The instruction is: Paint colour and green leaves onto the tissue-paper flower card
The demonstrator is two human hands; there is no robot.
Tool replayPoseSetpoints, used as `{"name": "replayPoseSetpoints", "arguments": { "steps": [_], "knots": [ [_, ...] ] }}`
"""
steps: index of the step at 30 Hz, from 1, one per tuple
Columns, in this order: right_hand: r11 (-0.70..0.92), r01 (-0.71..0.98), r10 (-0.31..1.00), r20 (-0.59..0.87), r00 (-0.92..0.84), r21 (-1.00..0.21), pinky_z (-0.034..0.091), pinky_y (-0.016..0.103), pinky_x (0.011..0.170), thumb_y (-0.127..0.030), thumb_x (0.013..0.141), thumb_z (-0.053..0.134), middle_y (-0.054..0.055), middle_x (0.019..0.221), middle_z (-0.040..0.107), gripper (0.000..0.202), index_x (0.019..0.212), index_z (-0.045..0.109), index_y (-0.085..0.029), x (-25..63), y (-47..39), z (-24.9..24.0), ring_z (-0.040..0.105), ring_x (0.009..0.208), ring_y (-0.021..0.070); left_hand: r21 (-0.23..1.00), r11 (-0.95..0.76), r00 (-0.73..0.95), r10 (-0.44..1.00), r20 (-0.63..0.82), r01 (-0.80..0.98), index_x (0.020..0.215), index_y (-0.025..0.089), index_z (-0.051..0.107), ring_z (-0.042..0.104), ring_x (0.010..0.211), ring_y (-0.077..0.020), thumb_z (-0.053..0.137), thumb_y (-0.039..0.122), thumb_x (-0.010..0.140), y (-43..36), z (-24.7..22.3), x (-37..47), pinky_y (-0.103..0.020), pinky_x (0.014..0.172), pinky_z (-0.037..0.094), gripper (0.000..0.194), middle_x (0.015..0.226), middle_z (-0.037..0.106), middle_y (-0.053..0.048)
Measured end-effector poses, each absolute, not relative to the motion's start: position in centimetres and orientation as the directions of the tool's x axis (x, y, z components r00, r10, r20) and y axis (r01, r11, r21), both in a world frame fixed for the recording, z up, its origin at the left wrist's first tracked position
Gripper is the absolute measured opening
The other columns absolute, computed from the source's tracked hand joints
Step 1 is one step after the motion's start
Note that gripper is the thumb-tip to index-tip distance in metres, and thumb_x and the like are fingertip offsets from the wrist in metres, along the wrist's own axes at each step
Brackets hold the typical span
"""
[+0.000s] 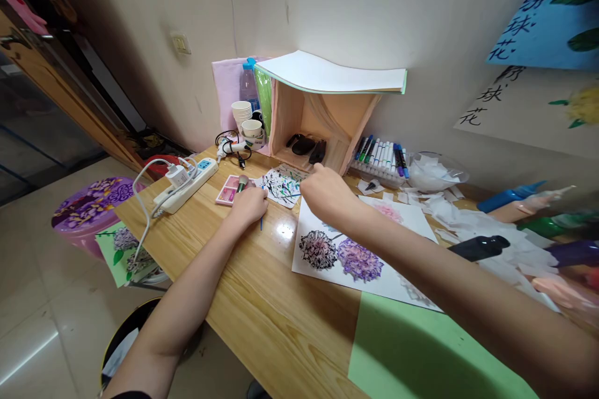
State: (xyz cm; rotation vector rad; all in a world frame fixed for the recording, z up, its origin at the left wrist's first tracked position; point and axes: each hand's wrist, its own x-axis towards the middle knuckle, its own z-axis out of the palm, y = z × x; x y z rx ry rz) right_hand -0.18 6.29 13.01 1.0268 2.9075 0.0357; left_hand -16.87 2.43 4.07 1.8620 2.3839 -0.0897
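Taking the box (283,115) as reference, a power strip (187,190) is lying to its front left, its cables hanging near the table edge; these should be staying clear of the left forearm. Closer to the box, on the same side, a pink palette (228,190) is lying flat, with a brush (242,184) lying at its right edge. The left hand (249,204) is resting just right of the palette, front left of the box. Its fingers are curling downward and a blue stick (261,223) is showing beside them; whether they are pinching it cannot be told. The marked paper (281,187) is lying immediately before the box's left corner, between the hands; light steadying at its margin is probably preferable to pressing on the marks. The right hand (325,194) is reaching before the box's opening, fingers folding inward; what they are gripping, if anything, is not showing. Its forearm is crossing above the flower sheet (304,221), front right of the box, and should be staying raised to avoid smudging. Pens (384,156) and loose tissue (472,218) are lying farther right of the box.
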Motion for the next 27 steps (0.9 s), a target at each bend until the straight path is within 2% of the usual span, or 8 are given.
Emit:
{"name": "replayPoseSetpoints", "arguments": {
  "steps": [3,12,17,22,27],
  "knots": [
    [0.834,0.522,0.534,-0.024,-0.845,0.181,0.036,0.034,0.072,0.0,0.079,0.041,0.019,0.081,0.068,0.031,0.084,0.071,-0.005,-0.3,8.0,13.5,0.05,0.093,0.029,0.026,0.239,-0.234,0.964,-0.129,0.971,0.088,0.017,0.066,0.062,0.091,-0.0254,0.04,0.018,0.078,2.4,4.2,-16.8,-0.031,0.071,0.046,0.028,0.095,0.068,-0.013],
    [0.907,0.316,0.308,0.073,-0.948,0.279,0.023,0.033,0.062,-0.003,0.081,0.041,0.016,0.076,0.062,0.029,0.076,0.07,-0.008,-1.3,10.7,12.8,0.043,0.08,0.0245,0.028,0.239,-0.233,0.964,-0.129,0.971,0.088,0.017,0.067,0.062,0.092,-0.0268,0.04,0.017,0.078,2.3,4.3,-16.8,-0.033,0.072,0.047,0.028,0.094,0.068,-0.013],
    [0.882,0.387,0.36,0.143,-0.922,0.27,0.019,0.033,0.06,-0.004,0.08,0.042,0.016,0.074,0.061,0.028,0.076,0.069,-0.007,-1.3,11.3,11.9,0.041,0.078,0.024,0.028,0.243,-0.237,0.962,-0.133,0.97,0.088,0.017,0.067,0.062,0.091,-0.028,0.04,0.018,0.078,2.4,4.2,-16.8,-0.034,0.072,0.047,0.029,0.094,0.068,-0.014],
    [0.859,0.439,0.426,0.107,-0.898,0.264,0.018,0.033,0.059,-0.004,0.079,0.044,0.016,0.074,0.062,0.027,0.077,0.07,-0.007,-1.0,11.7,11.3,0.041,0.076,0.0232,0.027,0.243,-0.237,0.963,-0.129,0.97,0.089,0.017,0.066,0.062,0.092,-0.0272,0.04,0.018,0.078,2.4,4.2,-16.9,-0.034,0.072,0.047,0.029,0.094,0.068,-0.014],
    [0.853,0.433,0.419,0.112,-0.901,0.292,0.02,0.034,0.061,-0.003,0.078,0.042,0.017,0.077,0.061,0.029,0.079,0.071,-0.007,-0.3,12.1,12.7,0.041,0.078,0.024,0.03,0.237,-0.231,0.964,-0.129,0.971,0.09,0.018,0.067,0.062,0.093,-0.0266,0.039,0.018,0.079,2.4,4.1,-16.9,-0.033,0.073,0.047,0.029,0.096,0.068,-0.013]
  ]
}}
